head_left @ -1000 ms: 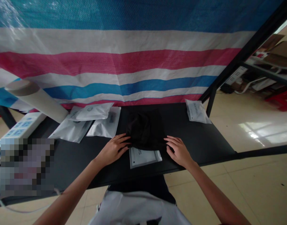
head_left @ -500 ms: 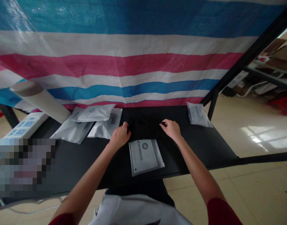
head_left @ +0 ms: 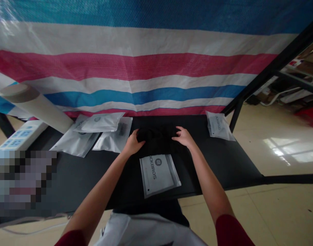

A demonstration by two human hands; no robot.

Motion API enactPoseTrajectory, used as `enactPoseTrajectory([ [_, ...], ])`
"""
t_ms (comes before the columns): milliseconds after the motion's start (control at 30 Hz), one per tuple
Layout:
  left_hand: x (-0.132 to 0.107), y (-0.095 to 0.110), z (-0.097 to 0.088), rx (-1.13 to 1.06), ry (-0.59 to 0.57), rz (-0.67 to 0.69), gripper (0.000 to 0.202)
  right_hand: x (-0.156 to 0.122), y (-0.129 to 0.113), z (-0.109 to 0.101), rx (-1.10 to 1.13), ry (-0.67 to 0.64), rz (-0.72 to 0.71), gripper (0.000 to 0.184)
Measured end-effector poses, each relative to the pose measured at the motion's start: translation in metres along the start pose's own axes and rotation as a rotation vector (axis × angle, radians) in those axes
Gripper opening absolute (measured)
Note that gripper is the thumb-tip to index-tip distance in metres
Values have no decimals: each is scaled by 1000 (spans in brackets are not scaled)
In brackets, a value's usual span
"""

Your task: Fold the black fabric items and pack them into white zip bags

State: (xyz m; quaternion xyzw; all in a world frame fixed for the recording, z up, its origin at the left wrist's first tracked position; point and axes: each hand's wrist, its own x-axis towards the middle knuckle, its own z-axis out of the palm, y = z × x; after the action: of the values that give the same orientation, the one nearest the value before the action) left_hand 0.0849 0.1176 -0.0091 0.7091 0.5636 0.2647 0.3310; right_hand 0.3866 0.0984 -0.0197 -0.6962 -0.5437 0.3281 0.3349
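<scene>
A person's left hand [head_left: 132,142] and right hand [head_left: 185,137] are holding a black cloth [head_left: 157,139] by its sides, thumbs parted from fingers, toward the bench's [head_left: 224,162] rear edge; shifted back since a second ago, it is leaving a labelled pouch [head_left: 160,176] uncovered near the front edge.

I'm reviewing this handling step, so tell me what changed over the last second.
The left hand and right hand moved forward and inward at the sides of the crumpled black cloth; whether they grip it is unclear. The cloth's near edge drew away from the person, uncovering more of the rectangular, whitish plastic pouch. The cylindrical, grey-topped white bottle stayed put.
</scene>
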Motion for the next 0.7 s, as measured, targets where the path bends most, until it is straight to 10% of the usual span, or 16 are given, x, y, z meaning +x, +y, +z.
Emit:
enactPoseTrajectory([
  [233,-19,-2,-13,-271,-109,271,16,-20,9,-9,438,-180,-165,36],
  [467,-36,-1,-20,-88,-99,483,26,-47,5,-14,448,-203,-115,78],
  [700,-39,4,-18,-60,-107,522,28,-42,-7,-17,497,-206,-35,69],
])
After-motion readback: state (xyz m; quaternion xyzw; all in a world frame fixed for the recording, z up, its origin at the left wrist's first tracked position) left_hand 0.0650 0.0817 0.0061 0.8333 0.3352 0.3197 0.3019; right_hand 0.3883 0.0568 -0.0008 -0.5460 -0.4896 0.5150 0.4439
